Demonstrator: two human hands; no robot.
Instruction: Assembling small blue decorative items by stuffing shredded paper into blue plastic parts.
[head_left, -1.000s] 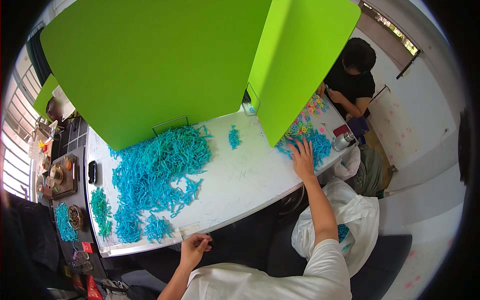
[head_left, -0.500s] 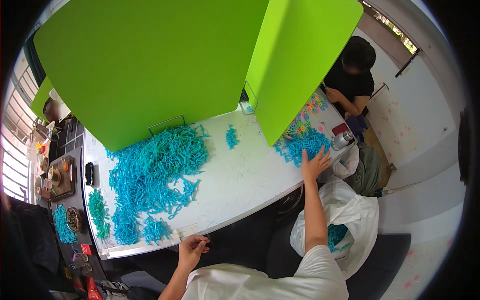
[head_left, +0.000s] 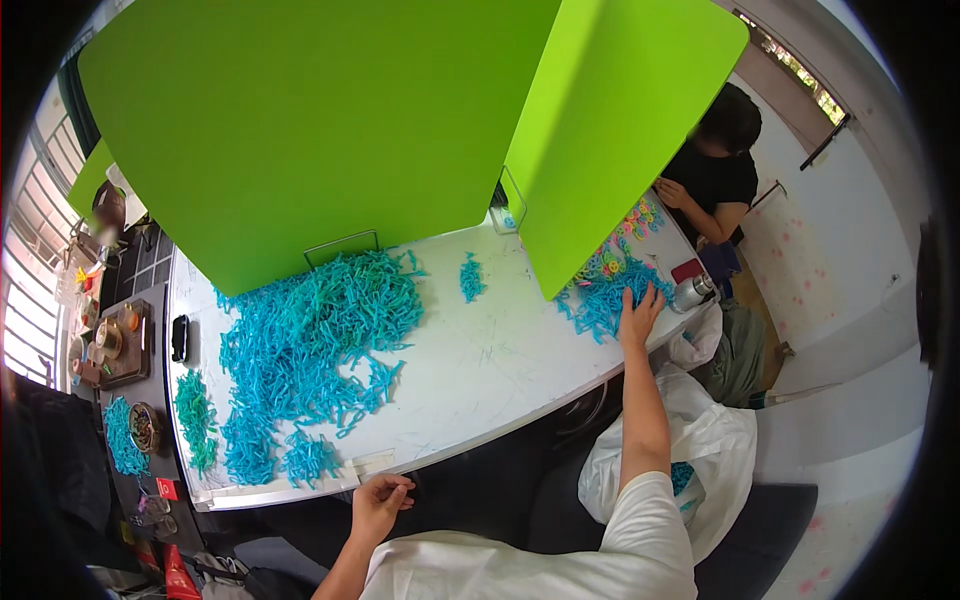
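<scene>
My right hand (head_left: 641, 318) reaches to the far right of the white table (head_left: 500, 370). Its spread fingers rest on a heap of small blue plastic pieces (head_left: 598, 310), and the fingertips partly sink among them. Close to the table's front edge is my left hand (head_left: 381, 505), its fingers curled in toward the thumb. Anything inside that curl is too small or hidden to make out. A much larger mound of blue and teal pieces (head_left: 320, 320) covers the table's left half. One little cluster of blue pieces (head_left: 471, 277) lies apart, near the middle.
Green partitions (head_left: 330, 130) stand along the back. Colourful rings (head_left: 640, 222), a silver bottle (head_left: 692, 293) and a dark red item (head_left: 686, 270) lie at the right, where another person (head_left: 715, 185) sits. A white sack (head_left: 720, 440) with blue pieces stands below my right arm.
My right hand has moved farther into the right-hand heap, its fingers now bent down among the pieces. The left hand has kept its curled pose. The whole view has shifted slightly.
</scene>
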